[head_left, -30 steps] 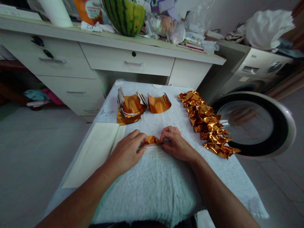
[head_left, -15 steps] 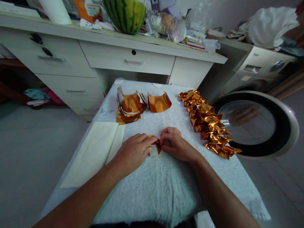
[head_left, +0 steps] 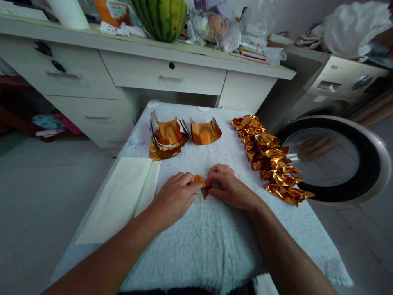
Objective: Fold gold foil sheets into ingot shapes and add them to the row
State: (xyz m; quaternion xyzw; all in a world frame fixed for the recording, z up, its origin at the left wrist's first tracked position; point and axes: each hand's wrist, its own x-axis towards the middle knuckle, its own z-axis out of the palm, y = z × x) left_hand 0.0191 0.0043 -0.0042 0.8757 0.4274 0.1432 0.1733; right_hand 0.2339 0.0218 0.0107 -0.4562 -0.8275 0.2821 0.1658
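A small piece of gold foil paper (head_left: 200,180), partly folded, lies between my hands on the cloth-covered table. My left hand (head_left: 176,196) grips its left part, fingers closed, and covers much of it. At the right end, my right hand (head_left: 224,184) pinches the foil between thumb and fingers. Beyond them, a stack of curled gold foil sheets (head_left: 168,133) stands at the back left, with a single curled foil sheet (head_left: 205,132) beside it. Folded gold foil pieces (head_left: 267,153) overlap in a long row along the right side.
Pale paper sheets (head_left: 115,196) lie at the table's left edge. Behind stands a white desk (head_left: 166,76) bearing a cut watermelon (head_left: 159,18), a paper roll (head_left: 69,13) and plastic bags. To the right, a washing machine door (head_left: 333,159) hangs open close to the table.
The pale flap that showed below the foil between my hands is gone from sight, and a gold point shows there now. Both hands stay almost in place; the view shifts slightly.
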